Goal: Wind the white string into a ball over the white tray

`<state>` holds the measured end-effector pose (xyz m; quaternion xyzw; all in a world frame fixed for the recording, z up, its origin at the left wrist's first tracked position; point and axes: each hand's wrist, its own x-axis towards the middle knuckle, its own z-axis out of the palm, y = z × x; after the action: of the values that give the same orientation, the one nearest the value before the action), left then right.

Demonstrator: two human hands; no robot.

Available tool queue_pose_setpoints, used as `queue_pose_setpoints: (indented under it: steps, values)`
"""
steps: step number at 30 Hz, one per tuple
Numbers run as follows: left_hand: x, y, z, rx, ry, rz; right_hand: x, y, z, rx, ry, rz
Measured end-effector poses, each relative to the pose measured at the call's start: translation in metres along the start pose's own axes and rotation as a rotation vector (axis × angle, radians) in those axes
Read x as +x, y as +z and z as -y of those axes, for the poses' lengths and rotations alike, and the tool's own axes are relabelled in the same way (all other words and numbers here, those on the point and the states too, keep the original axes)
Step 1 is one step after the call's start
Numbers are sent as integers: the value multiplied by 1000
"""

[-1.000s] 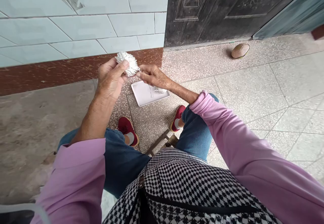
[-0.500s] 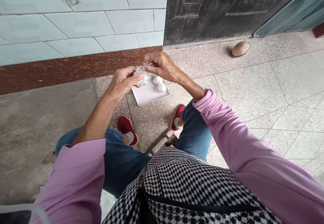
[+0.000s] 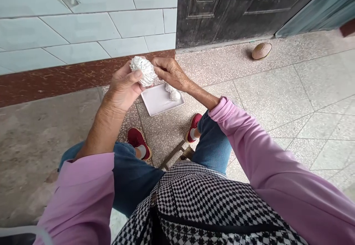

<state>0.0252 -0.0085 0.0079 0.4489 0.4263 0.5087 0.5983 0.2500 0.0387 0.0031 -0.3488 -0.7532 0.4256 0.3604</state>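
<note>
A fluffy white yarn pom-pom rests in my left hand, with the thumb pressed on its near side and the fingers behind it. At its right edge is my right hand, fingers curled into a pinch. Whatever those fingers hold is too small or too hidden to name. Below both hands, a pale shallow tray lies on the floor. Two white yarn balls, the nearer one more plainly visible, sit at the tray's right side.
A tiled wall and a dark carved door stand in front. A brownish rounded object lies on the floor near the door. My red shoes flank the tray's near side, with part of a wooden stool between my legs.
The pom-pom has moved up and left in my left hand, turning so more of it shows. My right hand has shifted slightly left, its fingers more curled. The view has drifted a little.
</note>
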Motion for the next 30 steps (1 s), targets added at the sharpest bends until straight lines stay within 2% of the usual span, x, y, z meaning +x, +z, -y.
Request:
queue_pose_setpoints:
  steps: [6,12,15,17,22,26,30]
  values:
    - [7,-12,7,40,67,-68,-3,14,5,-139,54,57]
    - [34,-37,34,87,244,-236,-15,19,28,-217,74,294]
    - [37,-41,40,169,304,-267,-15,12,34,-211,41,280]
    - [32,-39,38,222,281,-215,-10,6,34,-203,30,201]
    - [9,-27,24,219,109,30,1,-12,23,-158,6,8]
    - [0,-18,16,89,19,178,2,-18,11,-87,49,-36]
    - [4,-19,16,-30,60,246,1,-11,6,18,22,-18]
